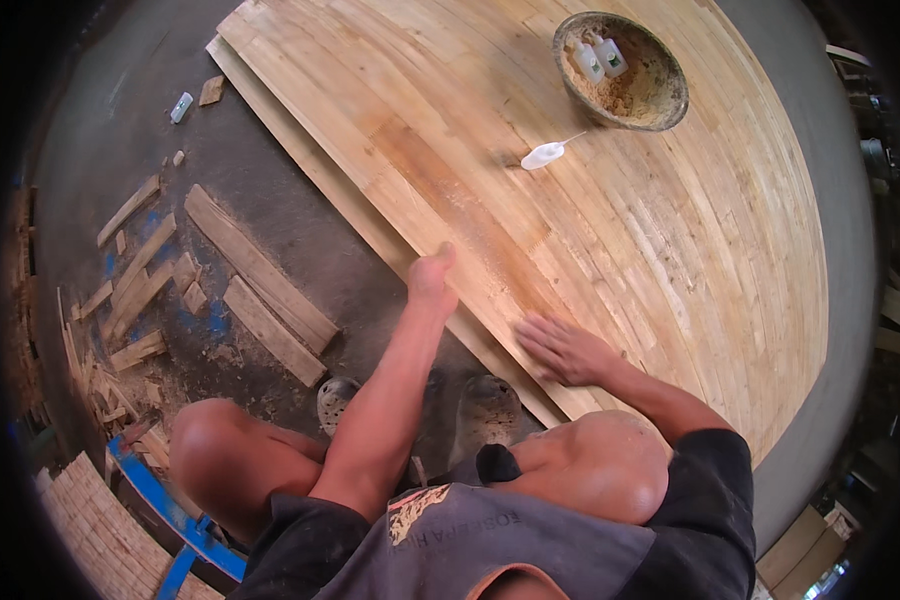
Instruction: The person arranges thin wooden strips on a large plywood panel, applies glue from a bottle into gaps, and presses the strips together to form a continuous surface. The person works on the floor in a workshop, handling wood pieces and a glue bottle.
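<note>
Resting on the wooden panel (590, 210), both hands (432, 275) (560, 348) look motion-blurred.

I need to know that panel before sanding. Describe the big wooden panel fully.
The panel is a broad sheet of narrow pale wood strips joined edge to edge, lying flat on the grey floor. Some strips are darker orange-brown. A bowl and a small white bottle sit on it. The right hand lies flat on it; the left hand rests at its near edge.
</note>
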Motion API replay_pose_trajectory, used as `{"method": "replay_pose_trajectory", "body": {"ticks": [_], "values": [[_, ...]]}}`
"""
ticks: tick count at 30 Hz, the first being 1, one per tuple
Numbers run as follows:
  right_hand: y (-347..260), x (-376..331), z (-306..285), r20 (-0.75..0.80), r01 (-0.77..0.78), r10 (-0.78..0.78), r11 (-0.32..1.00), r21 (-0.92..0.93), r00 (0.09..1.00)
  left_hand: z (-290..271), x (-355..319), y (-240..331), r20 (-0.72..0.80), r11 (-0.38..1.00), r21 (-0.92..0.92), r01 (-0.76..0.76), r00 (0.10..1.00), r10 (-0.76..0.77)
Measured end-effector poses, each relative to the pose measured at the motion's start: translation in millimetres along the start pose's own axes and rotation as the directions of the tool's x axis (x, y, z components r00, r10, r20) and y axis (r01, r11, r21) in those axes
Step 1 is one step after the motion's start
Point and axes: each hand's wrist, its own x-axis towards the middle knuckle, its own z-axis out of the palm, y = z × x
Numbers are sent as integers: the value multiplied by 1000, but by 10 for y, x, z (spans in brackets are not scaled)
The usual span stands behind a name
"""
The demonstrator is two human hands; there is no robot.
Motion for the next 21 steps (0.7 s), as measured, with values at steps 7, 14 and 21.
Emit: {"method": "replay_pose_trajectory", "body": {"ticks": [7, 14, 21], "values": [[-47, -113, 690, -385, -383, 343, 923, -30, 857, 52, -36, 38, -12, 999, -44, 12, 1000, -13], [-343, -301, 377, -151, -393, 386, 919, -18, 910, 57, -53, 26, -14, 1000, -9, -10, 1000, 10], [-220, 733, 214, -378, -327, 287, 944, -43, 880, 123, -84, 88, -6, 999, 7, 33, 999, -33]]}}
